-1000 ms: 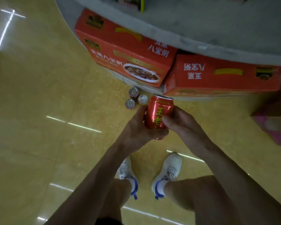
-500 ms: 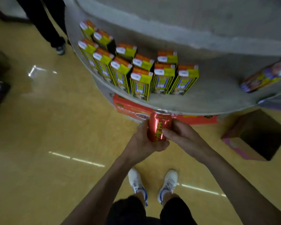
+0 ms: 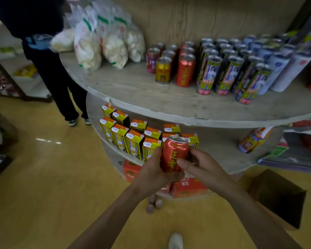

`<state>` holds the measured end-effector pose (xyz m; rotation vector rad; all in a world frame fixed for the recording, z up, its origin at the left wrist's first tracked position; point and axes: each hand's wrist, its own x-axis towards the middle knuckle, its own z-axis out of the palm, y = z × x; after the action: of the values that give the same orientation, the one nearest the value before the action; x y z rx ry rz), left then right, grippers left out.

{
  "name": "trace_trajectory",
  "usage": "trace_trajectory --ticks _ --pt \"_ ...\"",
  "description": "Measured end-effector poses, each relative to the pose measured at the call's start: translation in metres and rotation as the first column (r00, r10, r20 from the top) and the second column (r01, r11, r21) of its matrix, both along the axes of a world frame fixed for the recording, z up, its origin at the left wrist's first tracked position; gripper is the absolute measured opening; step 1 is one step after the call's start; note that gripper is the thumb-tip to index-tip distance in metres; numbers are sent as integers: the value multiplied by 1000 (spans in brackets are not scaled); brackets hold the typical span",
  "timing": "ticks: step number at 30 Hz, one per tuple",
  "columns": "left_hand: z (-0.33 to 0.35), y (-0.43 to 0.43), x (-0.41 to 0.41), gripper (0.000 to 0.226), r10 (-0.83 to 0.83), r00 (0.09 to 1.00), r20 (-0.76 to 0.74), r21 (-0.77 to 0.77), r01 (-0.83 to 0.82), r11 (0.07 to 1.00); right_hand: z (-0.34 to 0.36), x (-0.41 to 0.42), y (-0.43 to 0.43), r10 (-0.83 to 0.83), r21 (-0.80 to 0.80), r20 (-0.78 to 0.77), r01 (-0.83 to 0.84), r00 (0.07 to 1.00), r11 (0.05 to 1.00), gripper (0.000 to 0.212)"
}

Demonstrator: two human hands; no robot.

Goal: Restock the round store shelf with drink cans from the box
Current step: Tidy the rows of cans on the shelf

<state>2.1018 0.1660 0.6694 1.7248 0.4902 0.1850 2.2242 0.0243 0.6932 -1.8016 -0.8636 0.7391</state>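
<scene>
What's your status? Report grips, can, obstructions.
Left grip and right grip both hold the red metal drink can, upright, not yet on the round wooden upper shelf. Matching red cans stand there. Person in dark trousers stands at shelf's left edge.

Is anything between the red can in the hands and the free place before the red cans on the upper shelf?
Nothing visible does. The held can only has to rise over the edge of the upper shelf; its board in front of the shelved red cans is bare.
</scene>
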Motion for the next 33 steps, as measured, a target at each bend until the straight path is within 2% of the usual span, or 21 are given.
trace_trajectory --ticks 6,18,27,33 --pt "28 15 34 68 14 997 78 52 -18 998 28 34 14 -4 63 107 -3 994 998 37" --pt "71 63 125 77 31 988 149 210 -63 976 64 120 65 -41 176 248 -4 968 984 64" --pt "56 77 183 86 62 987 149 277 -102 955 49 172 81 -65 165 239 26 969 986 48" --pt "47 87 209 87 84 979 187 298 -137 945 39 195 95 -81 192 216 39 973 981 61"
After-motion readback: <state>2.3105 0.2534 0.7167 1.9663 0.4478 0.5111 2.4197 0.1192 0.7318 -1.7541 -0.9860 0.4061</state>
